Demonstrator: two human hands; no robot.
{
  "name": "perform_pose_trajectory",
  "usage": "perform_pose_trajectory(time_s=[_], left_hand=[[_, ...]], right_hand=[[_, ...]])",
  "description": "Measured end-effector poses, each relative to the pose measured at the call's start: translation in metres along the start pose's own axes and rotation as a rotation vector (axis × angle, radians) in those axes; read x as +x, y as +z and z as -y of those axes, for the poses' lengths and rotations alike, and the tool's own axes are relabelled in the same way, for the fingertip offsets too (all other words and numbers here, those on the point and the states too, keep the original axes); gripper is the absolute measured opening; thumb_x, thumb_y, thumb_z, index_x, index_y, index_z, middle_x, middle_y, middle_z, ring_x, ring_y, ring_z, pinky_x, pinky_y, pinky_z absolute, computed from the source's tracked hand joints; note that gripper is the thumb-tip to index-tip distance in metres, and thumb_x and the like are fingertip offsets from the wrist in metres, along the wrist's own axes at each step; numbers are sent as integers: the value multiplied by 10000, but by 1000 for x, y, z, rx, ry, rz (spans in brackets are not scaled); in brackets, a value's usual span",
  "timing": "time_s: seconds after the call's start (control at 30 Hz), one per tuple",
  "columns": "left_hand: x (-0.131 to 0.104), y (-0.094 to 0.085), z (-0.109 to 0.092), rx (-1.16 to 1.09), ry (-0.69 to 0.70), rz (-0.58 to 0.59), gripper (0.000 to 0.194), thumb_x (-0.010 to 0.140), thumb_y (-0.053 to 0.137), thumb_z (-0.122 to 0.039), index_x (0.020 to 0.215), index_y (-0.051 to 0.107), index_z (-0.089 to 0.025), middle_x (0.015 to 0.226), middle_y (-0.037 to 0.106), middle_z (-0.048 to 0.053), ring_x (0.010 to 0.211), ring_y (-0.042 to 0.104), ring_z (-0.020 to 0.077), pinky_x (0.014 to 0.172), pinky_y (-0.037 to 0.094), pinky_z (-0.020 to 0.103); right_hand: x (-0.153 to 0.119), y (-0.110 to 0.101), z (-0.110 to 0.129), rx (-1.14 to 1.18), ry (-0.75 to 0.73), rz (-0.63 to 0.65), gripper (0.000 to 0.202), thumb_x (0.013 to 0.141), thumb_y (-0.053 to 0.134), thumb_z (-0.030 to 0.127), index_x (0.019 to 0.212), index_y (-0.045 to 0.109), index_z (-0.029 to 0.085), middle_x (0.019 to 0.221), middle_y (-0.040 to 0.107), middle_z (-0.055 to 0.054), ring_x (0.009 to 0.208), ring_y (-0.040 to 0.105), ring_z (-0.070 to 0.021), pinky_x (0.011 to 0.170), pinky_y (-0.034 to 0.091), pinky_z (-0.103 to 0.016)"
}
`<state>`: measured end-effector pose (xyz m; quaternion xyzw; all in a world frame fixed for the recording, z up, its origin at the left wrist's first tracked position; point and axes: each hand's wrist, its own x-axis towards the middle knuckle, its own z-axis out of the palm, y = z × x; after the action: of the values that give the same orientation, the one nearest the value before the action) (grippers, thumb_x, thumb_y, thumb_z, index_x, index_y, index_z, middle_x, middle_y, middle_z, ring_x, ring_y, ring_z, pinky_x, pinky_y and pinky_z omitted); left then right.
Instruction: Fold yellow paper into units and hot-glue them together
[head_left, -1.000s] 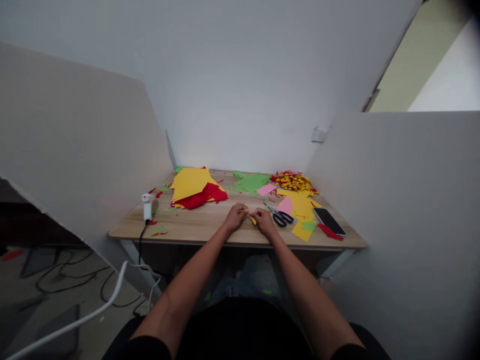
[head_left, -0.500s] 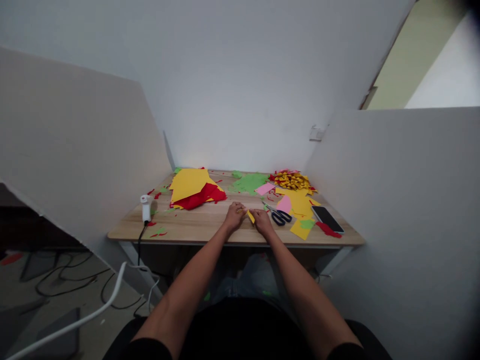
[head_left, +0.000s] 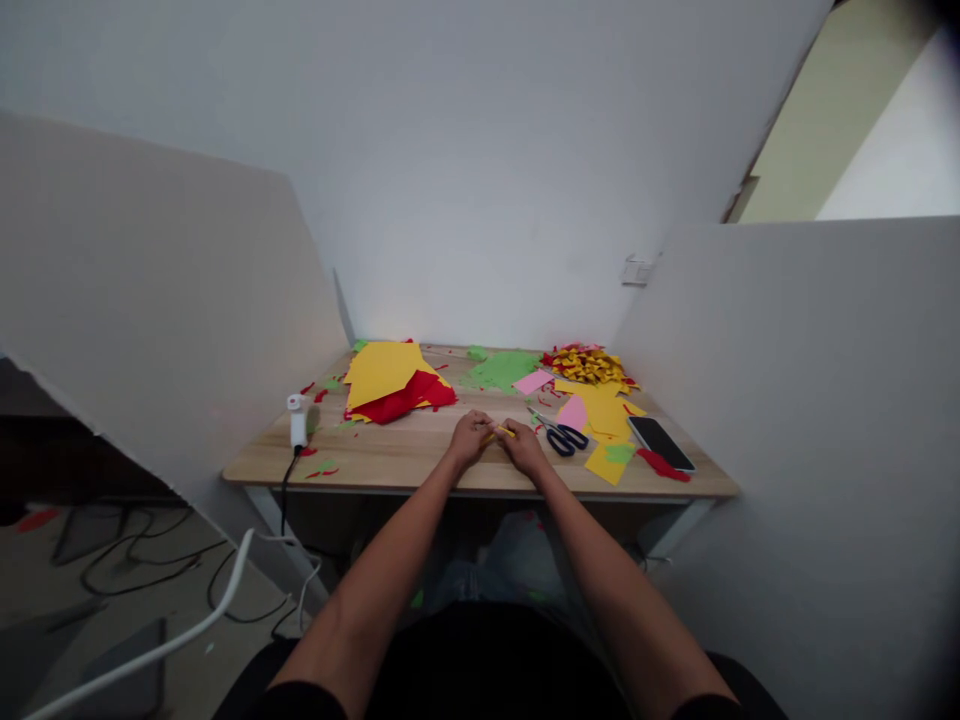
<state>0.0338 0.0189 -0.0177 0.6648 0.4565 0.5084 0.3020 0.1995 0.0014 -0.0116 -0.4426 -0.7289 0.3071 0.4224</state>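
Note:
Near the front edge of the wooden table [head_left: 420,455], my left hand [head_left: 471,438] and my right hand [head_left: 521,446] meet, fingertips almost touching. Between them they pinch a small yellow paper piece [head_left: 507,432], of which only a thin strip shows; my fingers cover the rest. Just right of my right hand lie scissors [head_left: 566,438] with dark handles, blades pointing away to the left. Beside the scissors are a pink paper piece [head_left: 572,413] and yellow paper sheets [head_left: 606,412].
Yellow sheets [head_left: 385,372] over red paper [head_left: 405,398] lie at the left. Green paper [head_left: 506,370] and a heap of yellow folded pieces [head_left: 589,367] are at the back. A phone [head_left: 661,443] lies right; a white corded device [head_left: 298,420] stands left. Partitions flank the table.
The yellow paper piece has turned between my fingers and now shows as a thinner strip. My hands have drawn slightly closer together. The whole view has shifted a little.

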Motion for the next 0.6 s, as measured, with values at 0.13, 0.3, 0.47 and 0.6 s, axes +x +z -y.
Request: perform_pose_trajectory(time_s=[0.13, 0.3, 0.47, 0.6], left_hand=[[0, -1, -3, 15, 14, 11, 275, 947, 619, -365, 1111, 646, -147, 1118, 668, 79, 985, 654, 195, 878, 562, 413], [-1, -2, -4, 24, 1, -32, 281, 943, 624, -366, 1118, 646, -148, 1142, 663, 84, 1018, 649, 205, 903, 554, 429], [2, -5, 0, 24, -35, -137, 306, 954, 605, -380, 1151, 633, -148, 1154, 657, 87, 1013, 650, 207, 891, 558, 426], [2, -5, 3, 56, -37, -147, 307, 955, 604, -377, 1155, 630, -147, 1147, 657, 86, 1002, 652, 204, 877, 563, 419]], right_hand=[[0, 0, -1, 12, 33, 37, 284, 975, 599, 393, 1115, 641, 149, 1050, 673, -52, 869, 665, -165, 772, 580, -350], [-1, 3, -3, 37, 88, 22, 263, 996, 561, 399, 1104, 647, 175, 1060, 677, -59, 846, 656, -145, 762, 579, -327], [0, 0, -9, 62, 92, -64, 264, 999, 556, 403, 1093, 650, 175, 1046, 679, -57, 830, 655, -140, 748, 579, -318], [3, -4, -15, 84, 17, -152, 276, 989, 575, 398, 1118, 640, 164, 1058, 674, -58, 854, 661, -153, 759, 582, -336]])
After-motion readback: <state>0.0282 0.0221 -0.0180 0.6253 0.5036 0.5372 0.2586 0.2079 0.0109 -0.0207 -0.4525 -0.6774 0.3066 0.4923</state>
